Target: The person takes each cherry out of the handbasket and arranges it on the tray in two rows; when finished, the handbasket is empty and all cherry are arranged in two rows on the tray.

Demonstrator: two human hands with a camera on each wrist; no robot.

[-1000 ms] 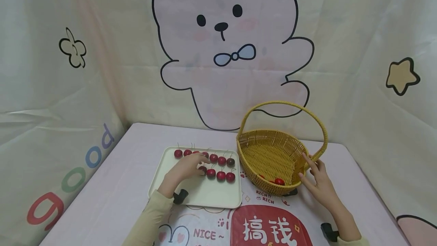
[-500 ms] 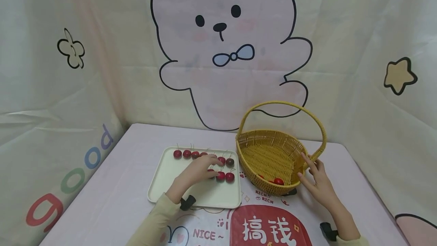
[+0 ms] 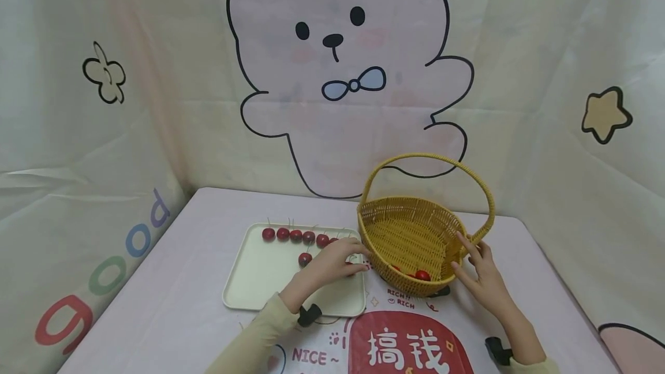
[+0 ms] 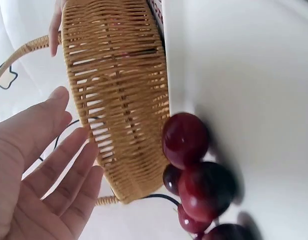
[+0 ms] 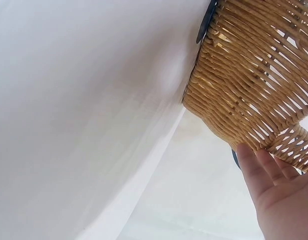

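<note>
My left hand (image 3: 332, 261) hovers over the right side of the cream tray (image 3: 249, 287), near the basket. In the left wrist view its fingers are spread and loosely bent, with nothing between them. Several dark red cherries (image 4: 185, 140) with stems lie on the tray, most of them in a back row. A single cherry (image 3: 305, 259) sits in front of that row; others nearby are partly hidden by the hand. My right hand (image 3: 488, 284) touches the right rim of the yellow wicker basket (image 3: 374, 253) near its handle base, fingers extended. Red cherries (image 3: 422, 275) lie inside the basket.
The basket's tall handle (image 3: 431, 156) arches above it. A printed mat (image 3: 317, 355) with a red patch covers the table's front middle. Fabric walls with cartoon drawings enclose the white table (image 3: 171, 281) at the back and sides.
My left hand has moved right across the tray toward the basket, uncovering the middle of the back row and a cherry in the front row. The right hand stays at the basket rim.
</note>
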